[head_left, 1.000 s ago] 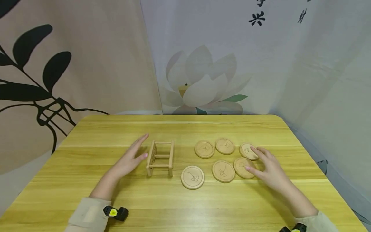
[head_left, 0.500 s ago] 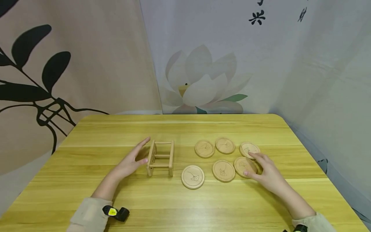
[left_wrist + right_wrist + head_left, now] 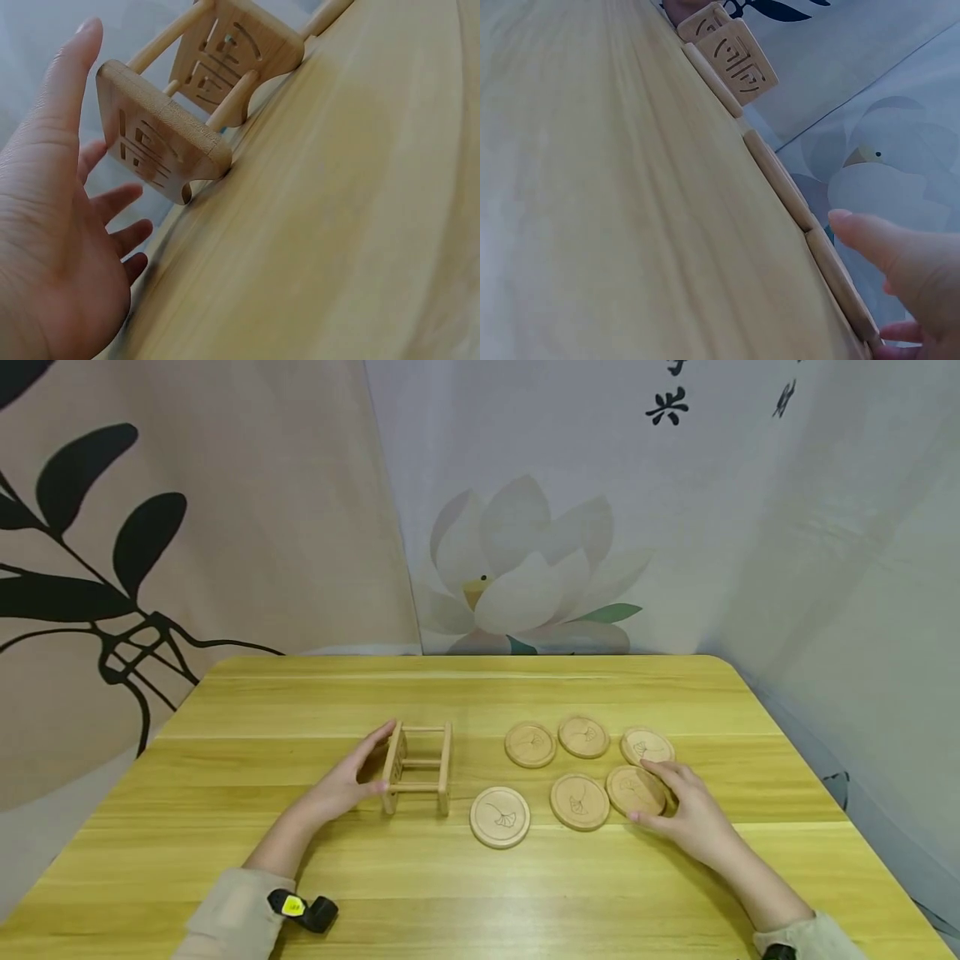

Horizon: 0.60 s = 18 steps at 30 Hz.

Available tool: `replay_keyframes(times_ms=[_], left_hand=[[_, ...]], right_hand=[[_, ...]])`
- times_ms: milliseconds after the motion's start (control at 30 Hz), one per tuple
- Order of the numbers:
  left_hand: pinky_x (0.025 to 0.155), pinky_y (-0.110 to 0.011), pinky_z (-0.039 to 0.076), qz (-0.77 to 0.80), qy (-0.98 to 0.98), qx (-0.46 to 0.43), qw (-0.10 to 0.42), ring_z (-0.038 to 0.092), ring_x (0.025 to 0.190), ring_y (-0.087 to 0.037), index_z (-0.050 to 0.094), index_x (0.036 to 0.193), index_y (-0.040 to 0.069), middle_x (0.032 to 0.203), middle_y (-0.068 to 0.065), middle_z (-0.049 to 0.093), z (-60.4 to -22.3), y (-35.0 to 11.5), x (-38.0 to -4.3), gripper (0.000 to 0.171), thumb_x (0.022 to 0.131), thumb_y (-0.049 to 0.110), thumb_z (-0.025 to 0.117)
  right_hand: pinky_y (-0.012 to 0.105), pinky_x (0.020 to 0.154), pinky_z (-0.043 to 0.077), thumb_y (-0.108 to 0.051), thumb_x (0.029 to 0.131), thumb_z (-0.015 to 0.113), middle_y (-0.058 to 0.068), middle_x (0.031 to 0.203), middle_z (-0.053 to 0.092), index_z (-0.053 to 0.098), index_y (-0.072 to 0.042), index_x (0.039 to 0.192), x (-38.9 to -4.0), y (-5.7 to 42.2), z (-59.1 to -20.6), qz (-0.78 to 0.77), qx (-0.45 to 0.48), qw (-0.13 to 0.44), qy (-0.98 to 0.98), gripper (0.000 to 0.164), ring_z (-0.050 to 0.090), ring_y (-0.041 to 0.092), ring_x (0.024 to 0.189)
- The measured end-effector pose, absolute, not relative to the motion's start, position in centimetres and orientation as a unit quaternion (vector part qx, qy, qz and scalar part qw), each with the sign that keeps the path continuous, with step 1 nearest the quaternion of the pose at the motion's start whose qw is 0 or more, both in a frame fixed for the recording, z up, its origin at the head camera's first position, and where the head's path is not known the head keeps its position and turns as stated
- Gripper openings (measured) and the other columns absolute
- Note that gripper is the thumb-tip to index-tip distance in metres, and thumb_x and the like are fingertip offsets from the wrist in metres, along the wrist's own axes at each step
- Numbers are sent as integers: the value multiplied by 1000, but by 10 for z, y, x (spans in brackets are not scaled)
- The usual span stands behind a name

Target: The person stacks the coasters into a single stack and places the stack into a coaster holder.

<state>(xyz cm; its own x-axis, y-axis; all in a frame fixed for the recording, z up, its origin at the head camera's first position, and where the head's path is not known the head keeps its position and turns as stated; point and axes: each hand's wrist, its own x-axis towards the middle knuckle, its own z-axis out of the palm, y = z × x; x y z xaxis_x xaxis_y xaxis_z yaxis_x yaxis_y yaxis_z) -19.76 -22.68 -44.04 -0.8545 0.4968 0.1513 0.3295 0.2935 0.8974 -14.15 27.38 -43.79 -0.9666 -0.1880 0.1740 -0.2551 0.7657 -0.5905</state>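
Note:
A small wooden coaster rack [image 3: 446, 768], with two cut-out side panels joined by rods, stands left of the table's middle. My left hand [image 3: 341, 789] is at its left panel, thumb toward the near end and fingers toward the far end. In the left wrist view the fingers are spread beside the cut-out panel [image 3: 157, 120]. My right hand [image 3: 693, 814] spans the front-right coaster [image 3: 636, 791], a round wooden disc with an engraved leaf. Its thumb is by the near edge, its fingertips by the far edge. In the right wrist view the thumb stands apart from the coasters.
Other round coasters lie flat: one near the rack [image 3: 500, 817], one beside the spanned coaster [image 3: 579, 802], and a back row with a left [image 3: 530, 745], a middle [image 3: 583, 737] and a right coaster [image 3: 647, 746]. A printed curtain [image 3: 525, 443] hangs behind the wooden table [image 3: 480, 902].
My left hand has moved slightly right, up against the rack's left panel. My right hand has lowered around the front-right coaster, its fingertips drawing back from the back-right one. Rack and coasters stay put.

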Motion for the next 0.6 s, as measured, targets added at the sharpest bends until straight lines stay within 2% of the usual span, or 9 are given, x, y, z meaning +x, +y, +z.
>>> replay_keyframes(times_ms=[200, 300, 500, 600], left_hand=[[101, -72, 11, 544, 792, 266, 78, 18, 138, -44, 13, 155, 21, 155, -16, 18, -442, -225, -198, 88, 89, 16, 70], [101, -72, 9, 545, 792, 266, 75, 19, 137, -44, 14, 155, 26, 154, -16, 20, -442, -225, -198, 89, 87, 12, 70], [101, -72, 9, 547, 791, 266, 70, 20, 136, -44, 14, 155, 14, 152, -18, 23, -442, -225, -199, 90, 86, 13, 72], [101, -72, 10, 545, 792, 264, 69, 22, 135, -45, 14, 154, 14, 152, -19, 24, -442, -225, -200, 91, 85, 15, 73]], right_hand=[[70, 89, 35, -42, 74, 81, 28, 133, 38, 46, -4, 140, -141, 274, -439, 322, 110, 49, -939, 83, 37, 51, 120], [69, 87, 37, -43, 74, 81, 27, 131, 39, 46, -6, 140, -141, 274, -439, 322, 105, 47, -940, 84, 38, 49, 118], [67, 87, 38, -44, 72, 82, 26, 128, 42, 48, -6, 139, -142, 273, -440, 314, 103, 52, -942, 84, 40, 46, 116], [66, 87, 38, -43, 72, 83, 25, 127, 44, 49, -5, 137, -142, 272, -441, 310, 104, 55, -943, 83, 40, 45, 116]])
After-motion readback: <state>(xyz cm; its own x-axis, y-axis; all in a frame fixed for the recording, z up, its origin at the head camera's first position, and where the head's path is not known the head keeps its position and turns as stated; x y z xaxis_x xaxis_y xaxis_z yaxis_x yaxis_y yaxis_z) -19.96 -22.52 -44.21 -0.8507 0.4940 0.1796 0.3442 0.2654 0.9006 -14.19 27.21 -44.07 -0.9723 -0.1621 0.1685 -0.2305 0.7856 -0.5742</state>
